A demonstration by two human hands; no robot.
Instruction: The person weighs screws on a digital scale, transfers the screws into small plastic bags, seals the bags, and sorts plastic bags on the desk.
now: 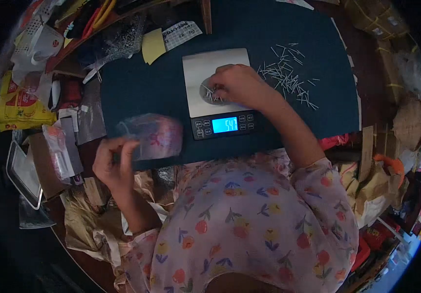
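A digital scale point(192, 68) with a silver plate and a lit blue display lies on the dark green table mat. On its plate is a small round dish point(216, 101) with thin short sticks in it. My right hand point(235, 84) is over the dish, its fingers curled down at the sticks. Right of the scale, many more thin sticks point(291, 83) are scattered loose. My left hand point(115, 158) pinches the edge of a clear plastic bag point(159, 136) with pink print, left of and below the scale. The bag is blurred.
A yellow note point(153, 46) and a paper with handwriting point(181, 34) lie behind the scale. A wooden shelf edge point(88, 36) runs across the upper left. Yellow packaging point(25, 105) stands at the left, and brown paper point(86, 224) is at the lower left.
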